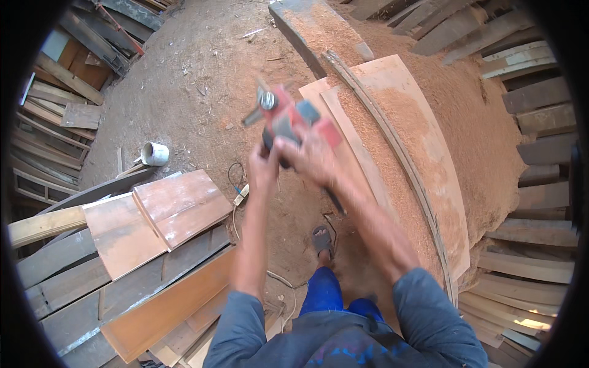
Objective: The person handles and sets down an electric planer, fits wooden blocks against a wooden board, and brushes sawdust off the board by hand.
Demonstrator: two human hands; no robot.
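Observation:
In front of me, above the dirt floor, a red and black electric planer [294, 119] is lifted and smeared by motion. A round silver part shows at its far end. My right hand [311, 158] is closed on its near side. My left hand [262, 167] is closed at its near left edge, touching it, with the fingertips partly hidden. To the right of the planer lies a wide, pale wooden board [423, 147] strewn with shavings. A long, narrow wooden strip [392, 135] runs lengthwise over that board.
A shavings-covered plank [319, 27] lies beyond the board. At left, wooden panels [178, 205] rest on dark planks, near a white bucket [155, 154]. A power strip [241, 195] and a pale cable [279, 279] lie by my feet. Stacked timber [546, 165] lines the right side.

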